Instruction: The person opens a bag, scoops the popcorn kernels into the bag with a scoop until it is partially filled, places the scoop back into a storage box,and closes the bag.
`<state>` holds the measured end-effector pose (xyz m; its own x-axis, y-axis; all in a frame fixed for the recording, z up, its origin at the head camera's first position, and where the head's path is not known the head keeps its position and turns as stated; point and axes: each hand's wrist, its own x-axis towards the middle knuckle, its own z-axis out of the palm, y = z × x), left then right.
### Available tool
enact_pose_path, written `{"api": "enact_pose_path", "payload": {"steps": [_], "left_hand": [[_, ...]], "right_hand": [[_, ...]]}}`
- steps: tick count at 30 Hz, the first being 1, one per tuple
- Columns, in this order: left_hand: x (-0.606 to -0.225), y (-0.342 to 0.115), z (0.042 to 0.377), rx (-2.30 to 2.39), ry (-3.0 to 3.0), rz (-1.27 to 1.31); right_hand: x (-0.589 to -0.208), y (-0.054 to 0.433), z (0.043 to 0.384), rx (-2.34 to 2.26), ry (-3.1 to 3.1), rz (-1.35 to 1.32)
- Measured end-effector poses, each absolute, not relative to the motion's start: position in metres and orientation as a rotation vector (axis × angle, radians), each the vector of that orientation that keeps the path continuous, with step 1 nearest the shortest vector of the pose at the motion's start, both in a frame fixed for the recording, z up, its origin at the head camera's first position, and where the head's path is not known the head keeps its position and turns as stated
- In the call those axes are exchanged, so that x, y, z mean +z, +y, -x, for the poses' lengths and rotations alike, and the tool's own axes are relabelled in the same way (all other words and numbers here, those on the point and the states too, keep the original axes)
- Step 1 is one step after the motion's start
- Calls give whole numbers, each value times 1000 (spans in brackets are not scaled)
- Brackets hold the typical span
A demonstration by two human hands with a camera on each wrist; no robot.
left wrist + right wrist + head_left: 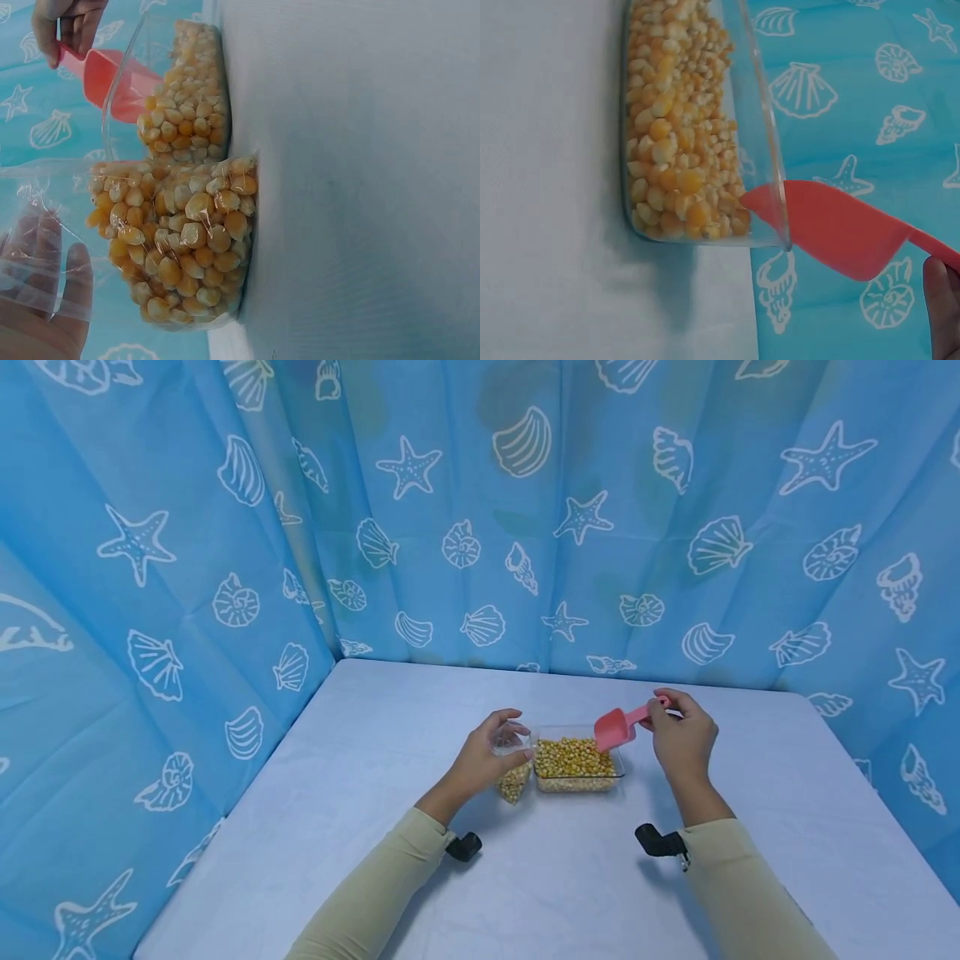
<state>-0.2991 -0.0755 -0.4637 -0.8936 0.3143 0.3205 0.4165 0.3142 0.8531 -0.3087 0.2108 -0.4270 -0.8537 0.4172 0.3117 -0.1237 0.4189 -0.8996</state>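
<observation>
My left hand [483, 753] curves thumb and fingers round the mouth of a clear plastic bag [507, 737]. Corn kernels [187, 240] fill the bag's lower part, which sits on the table. Just right of it stands a clear rectangular container [577, 785] with more corn kernels [679, 142] inside. By the end of its handle, my right hand [684, 739] pinches a pink scoop [617, 729]. The scoop slants down over the container's right side, its tip at the kernels in the right wrist view.
A white cloth [555, 893] covers the table. Behind and to the left hangs a blue curtain [465, 585] with white shells and starfish, meeting the table's far edge. Each wrist carries a black camera mount [660, 841] close above the table.
</observation>
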Motion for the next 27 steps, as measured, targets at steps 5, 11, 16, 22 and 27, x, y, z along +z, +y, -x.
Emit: {"api": "enact_pose_path", "payload": {"steps": [5, 11, 16, 22, 27], "left_hand": [[-463, -76, 299, -1663, -2468, 690], [-462, -75, 298, -1660, -2479, 677], [-462, -75, 298, -1660, -2492, 654], [-464, -76, 299, -1666, -2493, 657], [-463, -77, 299, -1646, -2499, 660]], "right_hand": [[-433, 207, 310, 1417, -2207, 225], [-442, 205, 314, 1462, -2222, 292], [-448, 204, 317, 1583, -2213, 387], [-452, 200, 318, 1732, -2180, 458], [-469, 199, 332, 1808, -2161, 442]]}}
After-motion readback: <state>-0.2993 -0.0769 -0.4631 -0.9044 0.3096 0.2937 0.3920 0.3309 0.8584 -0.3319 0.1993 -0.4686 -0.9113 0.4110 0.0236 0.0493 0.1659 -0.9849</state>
